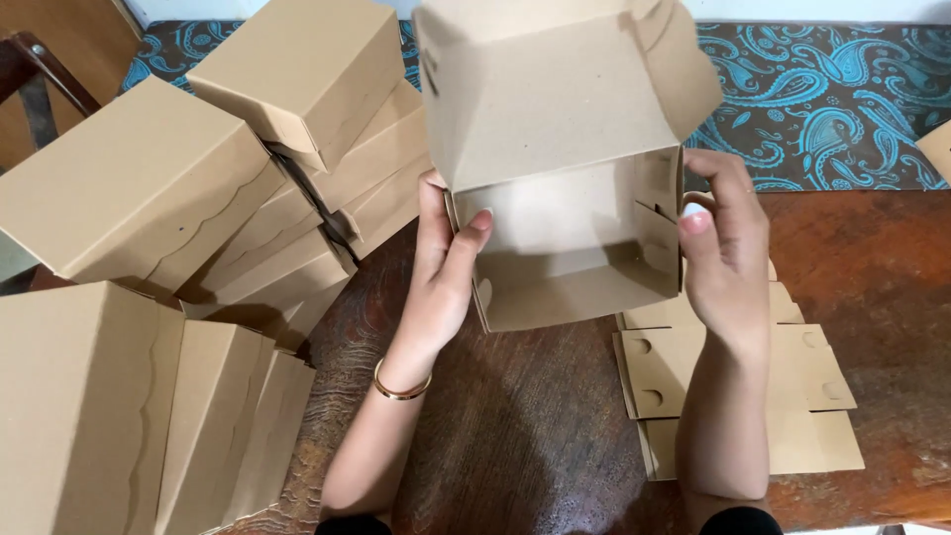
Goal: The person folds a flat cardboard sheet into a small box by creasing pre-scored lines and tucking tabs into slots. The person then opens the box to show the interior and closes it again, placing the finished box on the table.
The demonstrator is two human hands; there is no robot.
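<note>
We hold an open cardboard box between both hands above the dark wooden table, its lid flap raised and tilted away from us so that the bare inside shows. Our left hand is closed around the box's left wall, the thumb hooked over the edge into the inside and the palm pressed flat against the outside; a thin gold bangle sits on that wrist. Our right hand grips the right wall, the thumb bent over the rim near the folded side tabs and the fingers curled behind the wall. Under the right forearm, a small stack of flat, unfolded box blanks lies on the table. To the left, finished closed boxes are piled up loosely, some leaning on each other, with more standing at the near left edge. A blue paisley cloth covers the far part of the table.
</note>
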